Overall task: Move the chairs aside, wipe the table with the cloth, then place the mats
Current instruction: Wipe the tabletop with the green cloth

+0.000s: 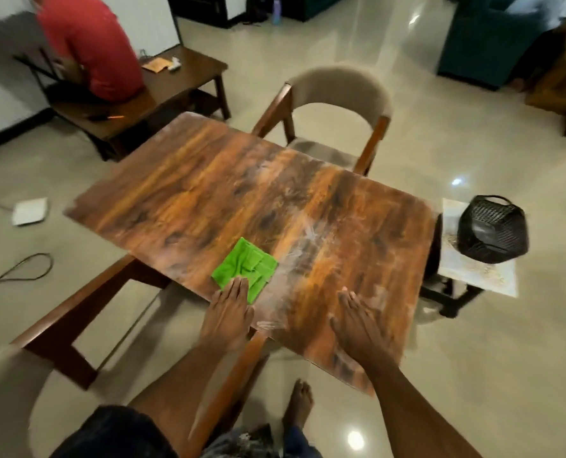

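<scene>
A wooden table (228,193) with a streaked, dusty top fills the middle of the head view. A folded green cloth (247,266) lies near its front edge. My left hand (228,312) lies flat with straight fingers, its fingertips on the cloth's near corner. My right hand (361,325) rests flat on the tabletop to the right, holding nothing. One chair (338,90) with a beige curved back stands at the table's far side. A second chair (60,332) stands at the near left, beside my left arm.
A black woven basket (493,229) sits on a small pale stool at the table's right end. A person in a red shirt sits on a low wooden table (182,77) at the back left. A cable (20,269) and a white box (30,211) lie on the floor, left.
</scene>
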A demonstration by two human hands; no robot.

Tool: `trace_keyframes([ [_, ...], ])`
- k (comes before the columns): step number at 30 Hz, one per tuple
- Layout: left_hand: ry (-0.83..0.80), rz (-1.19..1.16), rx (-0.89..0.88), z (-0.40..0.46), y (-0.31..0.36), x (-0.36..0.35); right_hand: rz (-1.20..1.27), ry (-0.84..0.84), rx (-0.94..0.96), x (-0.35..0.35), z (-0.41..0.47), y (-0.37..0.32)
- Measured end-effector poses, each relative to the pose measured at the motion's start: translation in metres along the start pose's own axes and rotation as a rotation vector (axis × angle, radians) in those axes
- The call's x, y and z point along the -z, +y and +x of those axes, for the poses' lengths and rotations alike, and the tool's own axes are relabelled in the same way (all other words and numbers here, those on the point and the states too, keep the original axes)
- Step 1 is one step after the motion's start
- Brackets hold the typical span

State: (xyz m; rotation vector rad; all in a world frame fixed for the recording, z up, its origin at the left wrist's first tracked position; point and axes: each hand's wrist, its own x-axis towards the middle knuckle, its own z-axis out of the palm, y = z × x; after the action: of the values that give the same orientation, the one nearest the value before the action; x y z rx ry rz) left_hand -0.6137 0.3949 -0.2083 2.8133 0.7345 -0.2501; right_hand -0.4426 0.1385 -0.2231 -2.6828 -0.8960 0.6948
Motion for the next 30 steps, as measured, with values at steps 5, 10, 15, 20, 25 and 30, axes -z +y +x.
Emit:
trace_keyframes([
  [5, -0.057, -0.026, 0.108, 0.034, -0.038, 0.002, 0.006, -0.017, 0.187, -0.03, 0.068, -0.067],
  [10, -0.048, -0.049, 0.108, 0.097, -0.082, -0.025, 0.091, -0.016, 0.221, -0.08, 0.143, -0.13],
  [15, 0.024, -0.033, -0.036, 0.15, -0.132, -0.065, 0.1, 0.183, 0.213, -0.146, 0.202, -0.176],
  [20, 0.104, -0.104, -0.09, 0.183, -0.169, -0.107, 0.031, 0.315, -0.011, -0.193, 0.222, -0.21],
  [25, 0.16, -0.13, -0.105, 0.194, -0.182, -0.132, -0.04, 0.348, -0.166, -0.206, 0.236, -0.23],
  [30, 0.196, -0.117, -0.122, 0.195, -0.182, -0.132, -0.06, 0.379, -0.159, -0.202, 0.237, -0.228],
])
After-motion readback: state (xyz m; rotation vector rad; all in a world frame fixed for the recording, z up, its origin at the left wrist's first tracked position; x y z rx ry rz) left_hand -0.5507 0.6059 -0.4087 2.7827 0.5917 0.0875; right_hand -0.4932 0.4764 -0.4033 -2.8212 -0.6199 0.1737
